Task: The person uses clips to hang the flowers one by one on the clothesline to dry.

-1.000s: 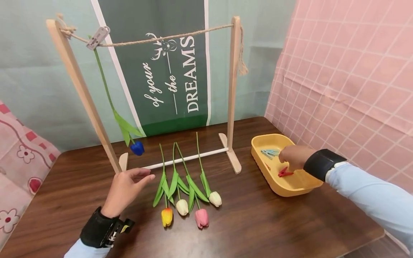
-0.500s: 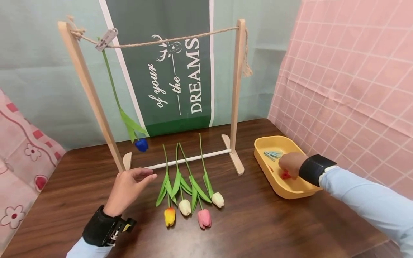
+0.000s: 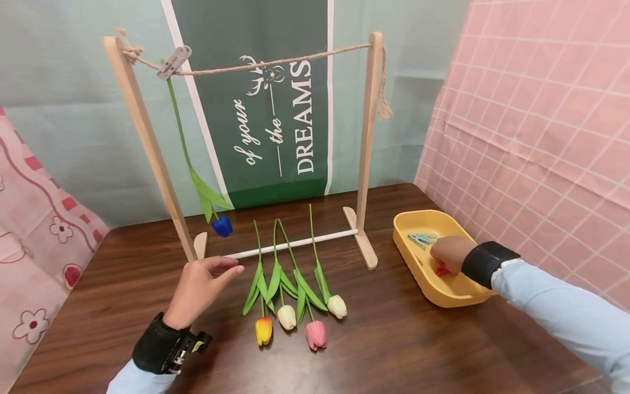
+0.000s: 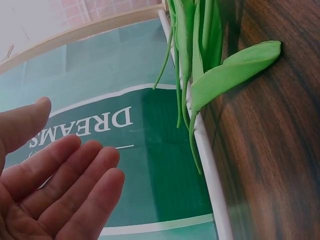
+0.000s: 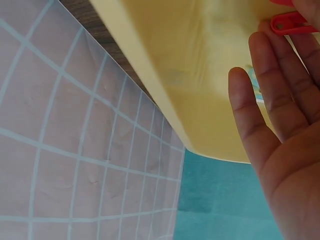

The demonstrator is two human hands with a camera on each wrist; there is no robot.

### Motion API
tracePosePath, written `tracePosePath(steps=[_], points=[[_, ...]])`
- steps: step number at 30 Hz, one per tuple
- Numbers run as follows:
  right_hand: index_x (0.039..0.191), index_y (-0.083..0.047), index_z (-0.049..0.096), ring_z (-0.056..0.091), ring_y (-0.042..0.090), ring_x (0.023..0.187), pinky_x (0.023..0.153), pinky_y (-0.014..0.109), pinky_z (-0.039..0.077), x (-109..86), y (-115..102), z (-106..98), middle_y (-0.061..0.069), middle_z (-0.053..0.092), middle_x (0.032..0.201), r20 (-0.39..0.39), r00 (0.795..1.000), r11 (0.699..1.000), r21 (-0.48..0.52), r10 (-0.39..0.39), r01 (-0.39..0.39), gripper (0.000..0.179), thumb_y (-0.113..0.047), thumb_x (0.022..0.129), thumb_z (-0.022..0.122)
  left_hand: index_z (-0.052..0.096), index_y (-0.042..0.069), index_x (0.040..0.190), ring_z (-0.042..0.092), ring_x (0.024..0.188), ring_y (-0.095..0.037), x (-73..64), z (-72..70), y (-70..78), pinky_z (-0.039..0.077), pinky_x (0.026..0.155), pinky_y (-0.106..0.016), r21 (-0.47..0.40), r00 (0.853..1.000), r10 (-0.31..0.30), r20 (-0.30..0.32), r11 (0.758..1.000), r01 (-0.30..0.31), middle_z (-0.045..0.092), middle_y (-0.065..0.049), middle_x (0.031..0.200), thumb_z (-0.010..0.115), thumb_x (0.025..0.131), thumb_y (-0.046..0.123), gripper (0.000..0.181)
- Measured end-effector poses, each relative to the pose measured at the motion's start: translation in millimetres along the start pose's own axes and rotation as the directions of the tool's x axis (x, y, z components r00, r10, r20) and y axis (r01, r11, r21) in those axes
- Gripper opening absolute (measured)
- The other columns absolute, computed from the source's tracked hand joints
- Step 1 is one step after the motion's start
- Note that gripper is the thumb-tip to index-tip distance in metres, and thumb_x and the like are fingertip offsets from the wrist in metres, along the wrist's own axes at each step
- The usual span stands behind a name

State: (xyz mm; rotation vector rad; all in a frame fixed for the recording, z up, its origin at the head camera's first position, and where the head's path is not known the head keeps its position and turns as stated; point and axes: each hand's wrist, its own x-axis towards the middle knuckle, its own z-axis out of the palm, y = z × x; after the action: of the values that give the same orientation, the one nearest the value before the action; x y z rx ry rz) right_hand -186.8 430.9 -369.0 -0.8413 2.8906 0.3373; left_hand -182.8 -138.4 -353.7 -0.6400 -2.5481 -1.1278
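Note:
My right hand [image 3: 451,253] reaches down into the yellow tray [image 3: 433,295] and pinches a red clothespin [image 5: 289,23] between thumb and fingers, its other fingers extended. Pale blue clothespins [image 3: 422,239] lie beside it in the tray. Over the table at left, my left hand [image 3: 199,289] is held with relaxed fingers and nothing in them. To its right lie a yellow-orange tulip [image 3: 263,331], a white tulip [image 3: 287,317], a pink tulip [image 3: 316,335] and another white tulip [image 3: 337,306], stems pointing away. A blue tulip [image 3: 222,226] hangs head-down from a grey clothespin [image 3: 174,62] on the rope [image 3: 275,64].
A wooden rack stands behind the tulips, with a left post [image 3: 152,148], a right post [image 3: 368,137] and a low white bar [image 3: 325,238] under the stems. Pink checked cloth [image 3: 536,142] borders the right side; a green banner [image 3: 280,186] hangs behind.
The head view has shifted, so the scene sits slightly farther right. My right hand has closed in on the red clothespin, now largely covered by the fingers. My left hand keeps its pose.

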Motion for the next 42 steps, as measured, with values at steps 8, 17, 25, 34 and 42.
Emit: tracePosePath(steps=[8,17,25,34,42], points=[[0.061,-0.018,0.051,0.039,0.014,0.053,0.05,0.028,0.035,-3.2,-3,-14,-0.007,0.041,0.059,0.008,0.998,0.997,0.052,0.059,-0.059,0.035,-0.011,0.068,0.084,0.076,0.009,0.097,0.069,0.076,-0.012,-0.6,-0.1,0.1,0.055,0.063,-0.03,-0.017,1.0,-0.017,0.015,1.0,0.017,0.073,-0.003,0.091,0.074,0.088,0.028,0.021],[0.07,-0.016,0.06,0.043,0.018,0.058,0.051,0.031,0.038,-7.4,-6,-50,-0.005,0.048,0.065,0.007,0.989,0.985,0.092,0.146,-0.146,0.027,-0.016,0.069,0.087,0.076,0.008,0.097,0.068,0.074,-0.011,-0.4,-3.9,1.1,0.054,0.062,-0.028,-0.02,1.0,-0.015,0.008,1.0,0.016,0.073,-0.002,0.09,0.074,0.088,0.027,0.021],[0.074,-0.013,0.064,0.044,0.017,0.06,0.054,0.031,0.04,-9.0,-7,-74,-0.006,0.051,0.065,-0.034,0.984,0.973,0.161,0.174,-0.167,0.022,-0.015,0.071,0.086,0.077,0.009,0.096,0.067,0.072,-0.01,-0.5,-5.6,0.5,0.053,0.06,-0.026,-0.018,1.0,-0.02,0.008,1.0,0.02,0.073,-0.001,0.087,0.075,0.088,0.027,0.02],[0.082,-0.012,0.07,0.053,0.016,0.064,0.062,0.039,0.051,-1.0,-17,-105,-0.003,0.062,0.074,-0.117,0.98,0.973,0.182,0.163,-0.14,0.014,-0.018,0.076,0.082,0.077,0.009,0.096,0.067,0.073,-0.01,1.3,-8.0,-0.3,0.052,0.06,-0.026,-0.008,1.0,0.006,0.001,1.0,-0.006,0.073,0.0,0.086,0.075,0.088,0.027,0.02],[0.096,-0.005,0.073,0.064,0.024,0.076,0.075,0.048,0.055,15.1,-34,-131,0.005,0.069,0.087,-0.165,0.97,0.968,0.206,0.179,-0.144,0.025,-0.019,0.078,0.081,0.077,0.009,0.096,0.067,0.072,-0.009,-0.1,-9.8,-0.7,0.051,0.059,-0.026,-0.007,1.0,0.022,-0.014,1.0,-0.022,0.073,0.001,0.086,0.075,0.088,0.027,0.02]])
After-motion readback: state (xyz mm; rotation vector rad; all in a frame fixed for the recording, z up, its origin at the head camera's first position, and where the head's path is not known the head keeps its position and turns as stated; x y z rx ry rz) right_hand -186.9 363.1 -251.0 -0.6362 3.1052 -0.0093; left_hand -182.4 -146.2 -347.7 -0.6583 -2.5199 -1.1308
